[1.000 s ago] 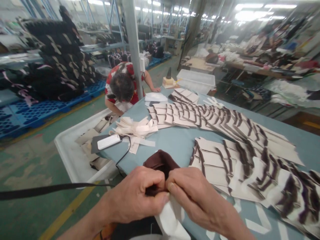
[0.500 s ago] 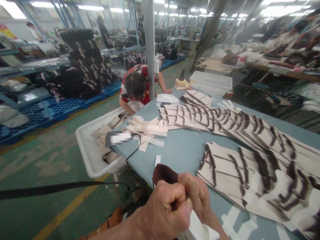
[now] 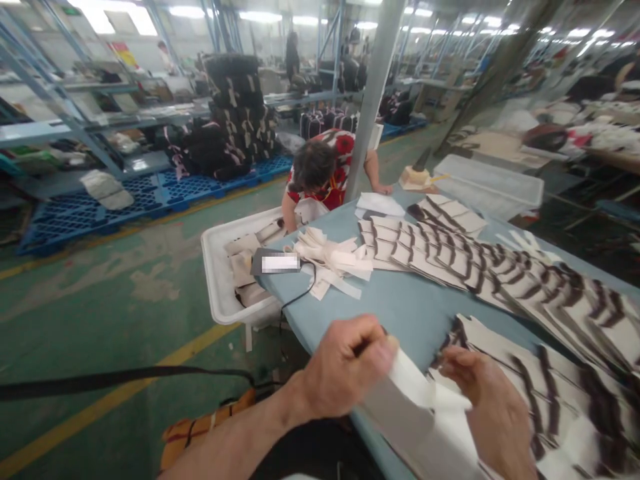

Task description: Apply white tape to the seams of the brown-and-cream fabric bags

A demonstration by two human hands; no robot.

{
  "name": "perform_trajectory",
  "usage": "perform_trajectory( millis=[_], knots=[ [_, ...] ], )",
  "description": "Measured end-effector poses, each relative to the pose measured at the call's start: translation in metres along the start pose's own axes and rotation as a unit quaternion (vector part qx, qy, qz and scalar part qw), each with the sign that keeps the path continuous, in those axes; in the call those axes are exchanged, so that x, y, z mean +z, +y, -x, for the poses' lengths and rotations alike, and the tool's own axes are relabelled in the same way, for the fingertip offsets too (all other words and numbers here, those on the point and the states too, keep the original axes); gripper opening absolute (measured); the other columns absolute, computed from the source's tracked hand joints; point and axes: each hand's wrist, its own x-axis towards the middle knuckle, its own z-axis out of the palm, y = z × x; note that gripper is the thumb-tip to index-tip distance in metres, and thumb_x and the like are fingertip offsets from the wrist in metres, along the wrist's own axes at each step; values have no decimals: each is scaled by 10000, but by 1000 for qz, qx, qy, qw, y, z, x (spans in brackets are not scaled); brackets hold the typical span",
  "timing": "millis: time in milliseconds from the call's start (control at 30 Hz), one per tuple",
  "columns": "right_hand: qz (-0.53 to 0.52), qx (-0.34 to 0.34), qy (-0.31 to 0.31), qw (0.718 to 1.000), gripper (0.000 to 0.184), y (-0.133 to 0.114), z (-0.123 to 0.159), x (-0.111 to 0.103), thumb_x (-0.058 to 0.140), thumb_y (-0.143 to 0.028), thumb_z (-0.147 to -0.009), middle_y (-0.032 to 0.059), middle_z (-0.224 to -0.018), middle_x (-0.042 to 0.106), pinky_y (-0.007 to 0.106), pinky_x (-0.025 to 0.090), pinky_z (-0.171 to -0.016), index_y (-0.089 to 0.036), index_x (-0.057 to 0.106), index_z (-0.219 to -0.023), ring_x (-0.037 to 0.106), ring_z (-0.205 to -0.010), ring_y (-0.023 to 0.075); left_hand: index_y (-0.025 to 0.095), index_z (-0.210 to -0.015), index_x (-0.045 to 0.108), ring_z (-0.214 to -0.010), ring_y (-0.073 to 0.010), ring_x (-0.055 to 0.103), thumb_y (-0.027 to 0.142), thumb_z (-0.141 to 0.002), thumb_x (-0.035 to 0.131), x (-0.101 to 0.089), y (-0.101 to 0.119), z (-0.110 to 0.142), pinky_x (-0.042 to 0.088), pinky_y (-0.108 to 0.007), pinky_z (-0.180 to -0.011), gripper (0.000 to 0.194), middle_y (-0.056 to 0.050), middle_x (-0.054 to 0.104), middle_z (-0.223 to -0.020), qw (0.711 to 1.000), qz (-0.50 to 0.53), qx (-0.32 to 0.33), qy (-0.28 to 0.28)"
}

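My left hand (image 3: pixel 350 363) is closed in a pinch on the top end of a beige fabric piece (image 3: pixel 400 410), which hangs down toward the bottom edge. A white strip (image 3: pixel 417 380) runs along this piece from my left fingertips and bends up near my right palm. My right hand (image 3: pixel 493 400) is to the right of it, fingers loosely curled and apart, with no firm grip showing. Its fingertips are by the dark edge of the nearer stack of beige pieces with dark brown trim (image 3: pixel 505 347); whether they touch it I cannot tell.
A longer overlapping row of trimmed pieces (image 3: pixel 440 250) lies across the blue-green table (image 3: pixel 330 317). Loose pale strips (image 3: pixel 333 257) and a dark tagged item (image 3: pixel 257 262) lie at its left corner. Beyond, a person in red (image 3: pixel 345 150) leans over a white bin (image 3: pixel 215 280) beside a post (image 3: pixel 373 100).
My hands, together before, have separated: the right one has let go and moved right. The dark brown end above them is out of sight, and more of the white strip shows. The view has turned left.
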Motion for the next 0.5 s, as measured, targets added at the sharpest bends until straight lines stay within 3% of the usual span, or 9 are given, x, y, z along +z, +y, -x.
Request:
perform_trajectory(
  millis=[133,267,400,500],
  knots=[
    [-21,103,-2,994,560,25,-10,-2,860,-753,-674,102,-777,758,398,664,-660,-217,708,-737,722,-692,257,215,-745,552,-657,-127,405,521,-1030,676,-78,4,-19,360,-247,-590,436,46,484,-702,970,-32,61,232],
    [-62,216,-1,974,693,55,-4,4,915,-800,-549,83,-837,793,336,666,-660,-183,754,-820,717,-690,206,221,-776,479,-716,-111,396,531,-1001,742,-166,0,-41,386,-234,-664,465,71,442,-745,880,-42,155,448],
    [-69,260,-27,963,704,78,7,20,946,-785,-552,91,-886,805,312,656,-701,-172,762,-846,715,-717,194,208,-788,469,-733,-94,469,469,-1084,651,-243,-18,-65,451,-242,-719,434,72,479,-759,828,-63,162,534],
    [-43,252,-31,966,739,83,16,36,944,-809,-531,92,-880,788,307,627,-701,-159,768,-836,688,-723,190,162,-941,644,-724,-139,605,455,-1093,666,-289,-37,-82,552,-287,-674,331,16,633,-860,800,-94,125,579]
  ],
)
